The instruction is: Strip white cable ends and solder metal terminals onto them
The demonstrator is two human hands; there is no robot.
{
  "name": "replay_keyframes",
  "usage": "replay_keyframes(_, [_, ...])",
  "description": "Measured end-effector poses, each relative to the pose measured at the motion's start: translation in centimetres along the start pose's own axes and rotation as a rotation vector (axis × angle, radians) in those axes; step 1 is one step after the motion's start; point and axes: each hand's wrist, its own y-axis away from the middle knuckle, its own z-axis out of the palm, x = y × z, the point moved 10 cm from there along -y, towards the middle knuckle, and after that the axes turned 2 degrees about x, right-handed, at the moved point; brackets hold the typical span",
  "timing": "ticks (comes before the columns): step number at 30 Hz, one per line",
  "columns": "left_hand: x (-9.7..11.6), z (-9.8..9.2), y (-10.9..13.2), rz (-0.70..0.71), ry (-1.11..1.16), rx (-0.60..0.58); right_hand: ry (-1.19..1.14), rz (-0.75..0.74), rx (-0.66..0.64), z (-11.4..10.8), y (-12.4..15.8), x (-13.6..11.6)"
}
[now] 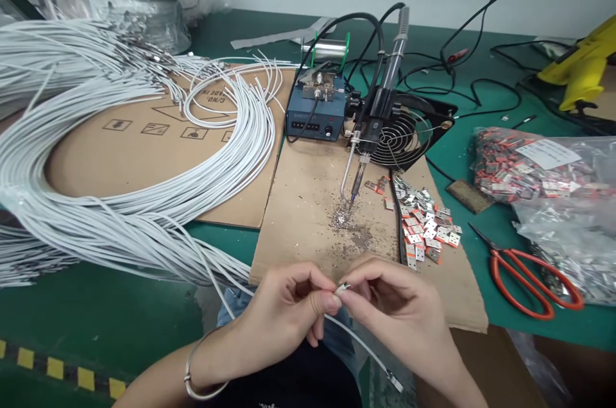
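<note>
My left hand is closed in a pinch round a white cable close to its stripped end. Thumb and forefinger of my right hand meet at that same end, where a bit of white sheath and small dark wire tips show between the fingertips. From below my hands a length of white cable runs down to the right, with a metal plug on its end. Beyond my fingers, a soldering iron in a stand points down at a heap of solder bits on the cardboard.
A large coil of white cables lies left. Behind are a blue solder feeder, a solder spool and a black fan. Loose USB connectors, orange-handled scissors and a bag of connectors are on the right.
</note>
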Motion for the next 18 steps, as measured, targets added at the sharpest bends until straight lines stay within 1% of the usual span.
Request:
replay_keyframes(3, [0.8, 0.0, 0.1, 0.062, -0.126, -0.034, 0.023, 0.021, -0.082, 0.1, -0.2, -0.4])
replay_keyframes(5, [1.0, 0.1, 0.1, 0.077, -0.166, -0.05, -0.006, -0.004, -0.104, 0.4, -0.1, -0.8])
replay_keyframes(7, [0.9, 0.3, 0.0, 0.059, -0.141, -0.047, -0.063, -0.052, -0.055, 0.4, 0.1, -0.9])
replay_keyframes(9, [0.3, 0.4, -0.1, 0.016, -0.043, -0.027, -0.128, -0.099, 0.047, 0.2, 0.3, -0.8])
replay_keyframes(11, [-0.4, 0.8, -0.2, -0.018, 0.098, -0.02, -0.267, -0.109, 0.136, -0.1, 0.4, -0.2])
replay_keyframes(13, [-1.0, 1.2, -0.2, -0.027, 0.222, -0.047, -0.449, -0.098, 0.188, -0.6, 0.2, 0.4])
replay_keyframes(15, [-1.4, 1.3, -0.1, -0.023, 0.295, -0.072, -0.603, -0.095, 0.252, -1.9, -0.1, 0.7])
replay_keyframes(16, [-1.4, 1.0, -0.1, -0.018, 0.313, -0.068, -0.612, -0.095, 0.276, -2.5, -0.3, 0.7])
replay_keyframes(17, [-1.4, 0.6, -0.1, -0.011, 0.315, -0.06, -0.564, -0.081, 0.272, -2.8, -0.4, 0.7])
replay_keyframes(18, [-1.3, 0.2, -0.1, -0.004, 0.308, -0.046, -0.484, -0.055, 0.235, -2.7, -0.5, 0.7])
